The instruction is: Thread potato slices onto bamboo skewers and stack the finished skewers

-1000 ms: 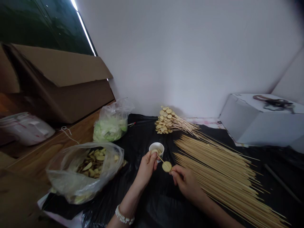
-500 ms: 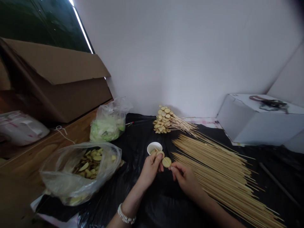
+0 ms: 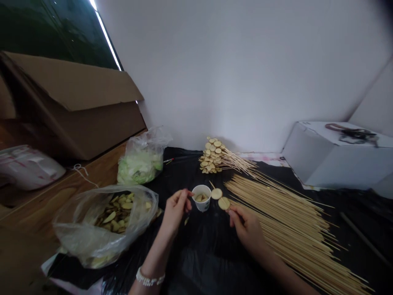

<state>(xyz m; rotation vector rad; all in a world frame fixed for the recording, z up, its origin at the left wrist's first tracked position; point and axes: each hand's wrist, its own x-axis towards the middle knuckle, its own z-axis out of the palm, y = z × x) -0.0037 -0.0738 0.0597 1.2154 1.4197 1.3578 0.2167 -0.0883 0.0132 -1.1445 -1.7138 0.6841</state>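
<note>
My right hand point(image 3: 248, 229) pinches a bamboo skewer point(image 3: 212, 184) near its lower slice. Two round, pale potato slices point(image 3: 216, 194) are threaded on it, one above the other, and the bare tip points up and left. Beside the white paper cup point(image 3: 202, 205), my left hand point(image 3: 176, 209) has its index finger stretched to the rim, the other fingers loosely curled, and nothing visible in it. More slices lie inside the cup. A small pale scrap point(image 3: 186, 221) shows just below the left hand.
Loose skewers point(image 3: 294, 221) cover the right side of the black plastic sheet point(image 3: 196, 254). Behind stand finished skewers of slices point(image 3: 211, 155). At left are an open bag of slices point(image 3: 104, 241) and a bag of cut greens point(image 3: 139, 164). A white box point(image 3: 337, 159) sits far right.
My left hand has let go of the skewered slices and moved left to the cup's rim. My right hand has shifted slightly right and up with the skewer.
</note>
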